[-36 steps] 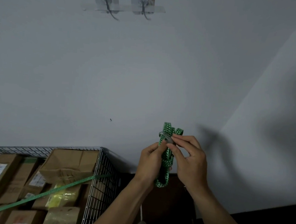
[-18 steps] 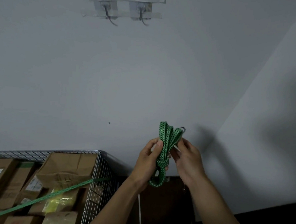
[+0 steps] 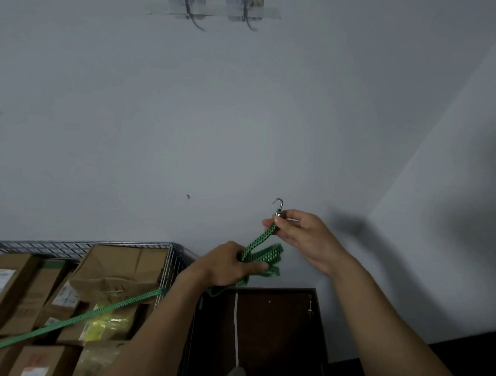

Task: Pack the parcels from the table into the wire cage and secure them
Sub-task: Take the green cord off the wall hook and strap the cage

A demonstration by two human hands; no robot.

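Parcels (image 3: 114, 267) fill the wire cage (image 3: 78, 242), 1 green strap (image 3: 58, 326) across them. Left hand (image 3: 224, 266) grips the bundled bungee cord (image 3: 269, 254); right hand (image 3: 305, 235) pinches its hook (image 3: 281, 206) end, now drawn out of the bundle.

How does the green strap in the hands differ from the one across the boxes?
The strap in the hands is bunched in loops; the strap across the boxes lies stretched straight. The held strap shows a free metal hook above the right hand; the other reaches the cage wire. Both are green, dark-dotted.
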